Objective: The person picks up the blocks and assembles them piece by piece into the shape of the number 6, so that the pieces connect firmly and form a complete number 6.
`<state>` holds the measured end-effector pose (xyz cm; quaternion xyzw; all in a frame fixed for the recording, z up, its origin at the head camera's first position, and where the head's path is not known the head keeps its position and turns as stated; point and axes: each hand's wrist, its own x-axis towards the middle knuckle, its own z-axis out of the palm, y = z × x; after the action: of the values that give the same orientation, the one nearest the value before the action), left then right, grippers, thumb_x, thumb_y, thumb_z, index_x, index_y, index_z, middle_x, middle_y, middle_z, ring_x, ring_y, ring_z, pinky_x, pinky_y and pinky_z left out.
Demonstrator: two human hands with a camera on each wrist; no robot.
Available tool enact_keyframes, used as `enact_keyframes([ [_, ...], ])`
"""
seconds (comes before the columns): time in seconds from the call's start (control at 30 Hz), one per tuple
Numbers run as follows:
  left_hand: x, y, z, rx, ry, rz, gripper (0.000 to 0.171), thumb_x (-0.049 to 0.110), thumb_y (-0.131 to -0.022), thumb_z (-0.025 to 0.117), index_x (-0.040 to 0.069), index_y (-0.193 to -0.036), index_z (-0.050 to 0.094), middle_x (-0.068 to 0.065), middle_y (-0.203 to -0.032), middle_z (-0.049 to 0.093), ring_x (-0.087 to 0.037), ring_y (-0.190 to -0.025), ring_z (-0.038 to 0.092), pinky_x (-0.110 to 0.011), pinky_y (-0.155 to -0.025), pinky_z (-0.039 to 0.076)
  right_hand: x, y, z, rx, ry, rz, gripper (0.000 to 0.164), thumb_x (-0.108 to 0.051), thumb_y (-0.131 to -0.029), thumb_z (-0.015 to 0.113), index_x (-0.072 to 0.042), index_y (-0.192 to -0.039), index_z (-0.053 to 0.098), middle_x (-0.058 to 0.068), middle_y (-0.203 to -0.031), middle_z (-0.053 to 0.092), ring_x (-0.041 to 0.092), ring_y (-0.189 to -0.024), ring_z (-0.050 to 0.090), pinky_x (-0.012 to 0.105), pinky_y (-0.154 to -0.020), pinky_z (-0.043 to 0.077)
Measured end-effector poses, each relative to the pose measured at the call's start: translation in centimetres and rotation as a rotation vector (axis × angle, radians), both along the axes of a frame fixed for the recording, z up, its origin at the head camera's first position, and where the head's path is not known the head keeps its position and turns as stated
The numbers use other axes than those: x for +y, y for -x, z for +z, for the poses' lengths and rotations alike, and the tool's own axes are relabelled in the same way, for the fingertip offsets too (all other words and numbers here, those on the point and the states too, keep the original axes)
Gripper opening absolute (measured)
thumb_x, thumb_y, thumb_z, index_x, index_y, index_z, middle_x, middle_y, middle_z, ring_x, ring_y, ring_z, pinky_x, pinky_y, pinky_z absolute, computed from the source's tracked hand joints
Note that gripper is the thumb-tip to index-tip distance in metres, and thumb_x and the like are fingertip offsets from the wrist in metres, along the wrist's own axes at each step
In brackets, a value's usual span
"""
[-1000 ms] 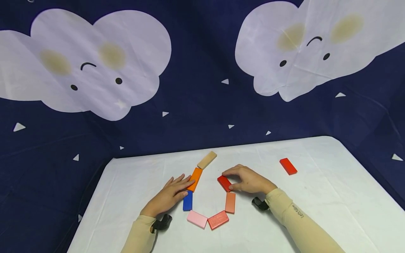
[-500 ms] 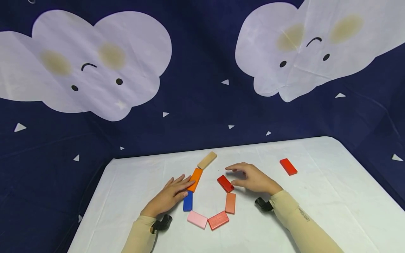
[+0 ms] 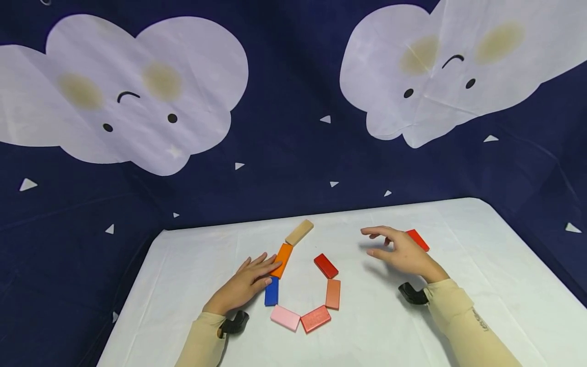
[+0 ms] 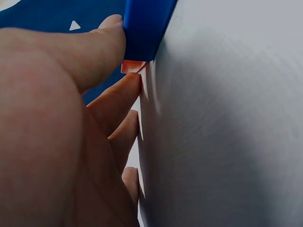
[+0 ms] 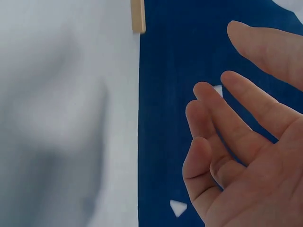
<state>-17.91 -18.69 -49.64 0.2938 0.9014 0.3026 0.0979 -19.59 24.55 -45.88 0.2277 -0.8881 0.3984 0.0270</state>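
Flat wooden blocks lie end to end in a ring open at the far side. My left hand (image 3: pixel 245 285) rests at the left, straight fingers over the orange block (image 3: pixel 285 256) and thumb at the blue block (image 3: pixel 272 294). In the left wrist view, the thumb touches the blue block's side (image 4: pixel 146 33). On the right side lie a dark red block (image 3: pixel 326 265) and a salmon block (image 3: pixel 333 294). My right hand (image 3: pixel 405 253) hovers above the table, holding nothing, fingers loosely bent. It partly covers a loose red block (image 3: pixel 419 239).
A pink block (image 3: pixel 285 317) and a coral-red block (image 3: pixel 315 319) form the ring's near end. A natural wood block (image 3: pixel 299 232) tops its left side. The white-covered table (image 3: pixel 206 250) backs onto a dark blue cloth (image 3: pixel 284 188) printed with clouds.
My right hand has let go of the dark red block and moved right, up to the loose red block. The left hand and the blocks keep their places.
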Motion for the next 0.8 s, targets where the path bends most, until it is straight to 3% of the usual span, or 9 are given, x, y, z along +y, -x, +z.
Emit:
enact_keyframes([
  [0.23,0.0,0.1,0.0,0.008,0.000,-0.003,0.046,0.031,-0.105,0.053,0.020,-0.150,0.051,-0.008,-0.159,0.038,-0.032,-0.151,0.022,-0.062,-0.121,0.006,2.8,-0.4,-0.5,0.077,-0.037,-0.069,0.045,-0.020,-0.091,0.077,-0.015,-0.133,0.065,0.006,-0.128,0.067,0.020,-0.101,0.057,0.029,-0.079,0.044],
  [0.43,0.0,0.1,0.0,0.004,0.003,-0.001,0.046,0.032,-0.105,0.053,0.020,-0.150,0.051,-0.008,-0.159,0.038,-0.032,-0.152,0.022,-0.062,-0.121,0.005,4.5,-0.6,-1.0,0.045,-0.056,-0.151,0.049,-0.024,-0.090,0.078,-0.014,-0.135,0.063,0.010,-0.119,0.065,0.026,-0.089,0.051,0.028,-0.073,0.042],
  [0.6,0.1,0.1,0.0,0.001,0.002,0.000,0.046,0.032,-0.105,0.052,0.020,-0.150,0.050,-0.007,-0.159,0.037,-0.032,-0.152,0.022,-0.061,-0.121,0.005,5.8,-0.7,-1.2,0.036,-0.095,-0.209,0.056,-0.030,-0.089,0.079,-0.013,-0.138,0.060,0.012,-0.132,0.061,0.028,-0.103,0.056,0.030,-0.083,0.044],
  [0.8,0.1,0.0,0.0,0.002,0.006,0.005,0.046,0.034,-0.105,0.052,0.021,-0.150,0.050,-0.006,-0.159,0.038,-0.031,-0.152,0.022,-0.061,-0.121,0.006,7.2,-0.6,-1.5,0.027,-0.113,-0.251,0.064,-0.027,-0.085,0.082,-0.008,-0.141,0.056,0.022,-0.137,0.056,0.038,-0.113,0.053,0.047,-0.089,0.044],
])
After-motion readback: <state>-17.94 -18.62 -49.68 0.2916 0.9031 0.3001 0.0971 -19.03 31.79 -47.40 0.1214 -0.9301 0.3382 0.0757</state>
